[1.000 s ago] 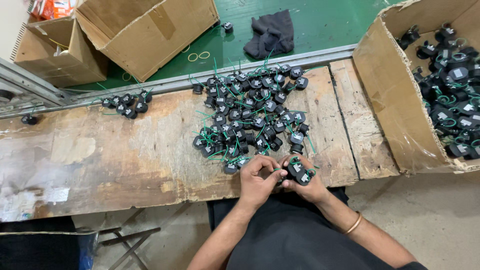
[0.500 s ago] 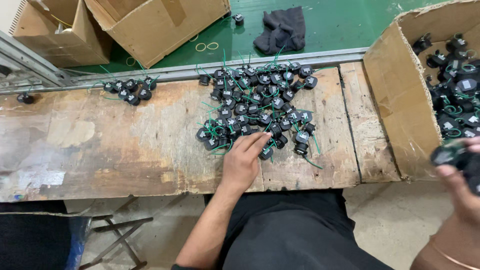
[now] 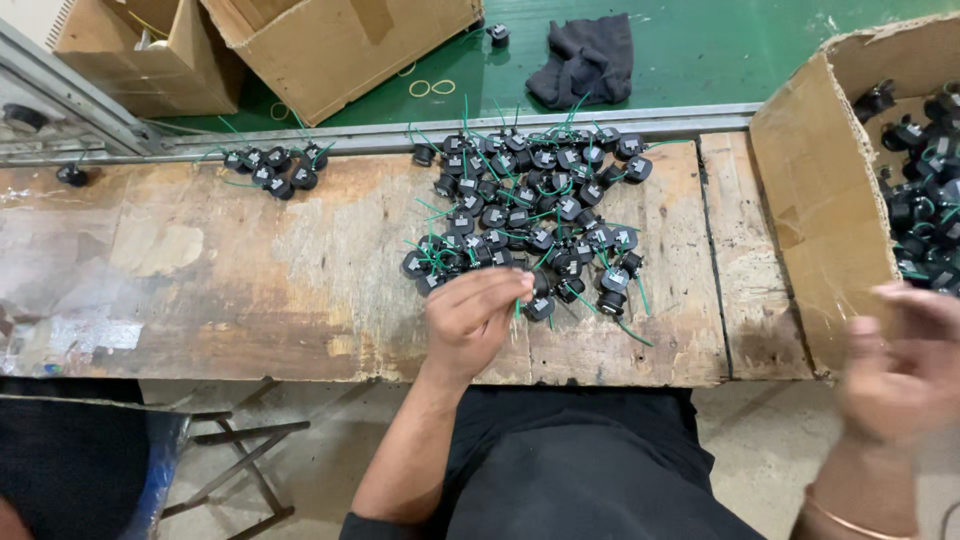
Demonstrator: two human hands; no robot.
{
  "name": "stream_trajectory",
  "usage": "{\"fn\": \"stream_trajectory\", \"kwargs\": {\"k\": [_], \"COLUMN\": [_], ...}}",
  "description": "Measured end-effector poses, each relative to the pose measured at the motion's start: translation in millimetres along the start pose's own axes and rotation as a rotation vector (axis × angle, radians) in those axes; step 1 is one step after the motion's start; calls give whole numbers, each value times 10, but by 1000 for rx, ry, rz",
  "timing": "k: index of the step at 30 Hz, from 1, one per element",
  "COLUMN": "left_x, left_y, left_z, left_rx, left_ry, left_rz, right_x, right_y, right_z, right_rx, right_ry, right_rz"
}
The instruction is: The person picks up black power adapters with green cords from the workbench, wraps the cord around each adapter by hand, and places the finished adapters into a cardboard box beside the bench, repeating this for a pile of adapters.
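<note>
A pile of small black round parts with green wires (image 3: 530,210) lies on the worn wooden bench (image 3: 250,280). My left hand (image 3: 470,315) reaches into the near edge of the pile. Its fingers are held together and the tips touch a black part (image 3: 541,307) with a green wire; whether it grips the part does not show. My right hand (image 3: 900,365) is blurred at the near corner of the cardboard box (image 3: 820,210) on the right, fingers apart, with nothing visible in it. A bangle sits on that wrist. The box holds many of the same black parts (image 3: 925,190).
A smaller cluster of black parts (image 3: 275,168) lies at the bench's far left. Beyond a metal rail (image 3: 400,135), a green surface carries two open cardboard boxes (image 3: 340,45) and a dark cloth (image 3: 585,62). A folding stand (image 3: 240,460) is at floor level, lower left.
My right hand carried a black part from the bench to the box on the right and now shows none. My left hand stayed at the pile's near edge.
</note>
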State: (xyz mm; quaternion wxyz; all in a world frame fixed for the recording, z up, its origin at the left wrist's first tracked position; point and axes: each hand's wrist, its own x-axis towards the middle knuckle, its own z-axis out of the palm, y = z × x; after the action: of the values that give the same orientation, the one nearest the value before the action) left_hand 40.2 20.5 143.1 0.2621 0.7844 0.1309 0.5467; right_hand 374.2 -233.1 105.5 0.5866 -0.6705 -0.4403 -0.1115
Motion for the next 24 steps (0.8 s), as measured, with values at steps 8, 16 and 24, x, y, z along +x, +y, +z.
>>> {"fn": "stream_trajectory", "kwargs": {"k": [8, 16, 24], "left_x": [-263, -537, -503], "left_y": [286, 84, 52], "left_z": [307, 268, 477], "left_rx": [-82, -212, -338], "left_ry": [-279, -320, -309], "left_rz": [-52, -43, -321], "right_x": [-835, -1101, -852], "right_y": [-714, -492, -723], "right_z": [1567, 1566, 1524], "right_rx": [376, 567, 255], "right_ry": [-966, -887, -788], "right_rz": [186, 518, 300]}}
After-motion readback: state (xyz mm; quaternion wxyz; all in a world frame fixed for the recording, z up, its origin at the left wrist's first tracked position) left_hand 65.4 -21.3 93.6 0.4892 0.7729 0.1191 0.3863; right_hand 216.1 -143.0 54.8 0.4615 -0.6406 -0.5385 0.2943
